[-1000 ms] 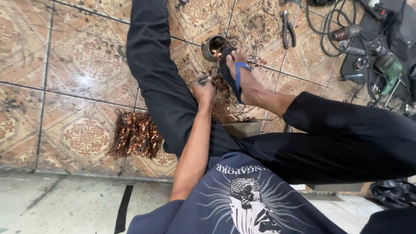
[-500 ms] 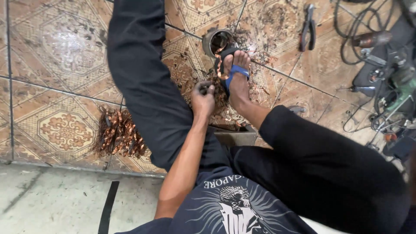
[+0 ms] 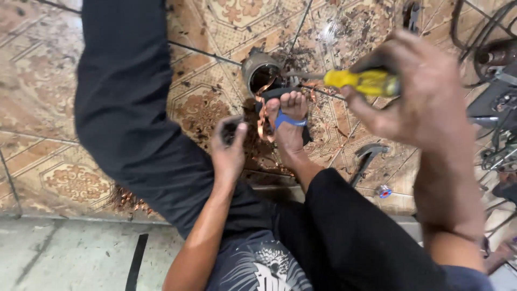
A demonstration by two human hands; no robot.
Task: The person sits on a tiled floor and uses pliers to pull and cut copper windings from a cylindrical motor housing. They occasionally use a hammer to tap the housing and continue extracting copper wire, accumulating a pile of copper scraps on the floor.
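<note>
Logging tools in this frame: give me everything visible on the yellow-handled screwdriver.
The screwdriver has a glossy yellow handle, plastic by its look, and a thin grey metal shaft. It lies roughly level, raised above the tiled floor, shaft pointing left toward the round metal part by the foot. The right hand grips the handle, its fingers hiding the butt end. The tip ends near the copper strands; whether it touches anything cannot be told. The left hand is apart from it.

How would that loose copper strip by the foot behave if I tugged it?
The copper strip looks thin and curled, so it would probably bend rather than stay stiff. It seems light. It appears to run to the metal cylinder, so it may drag.
</note>
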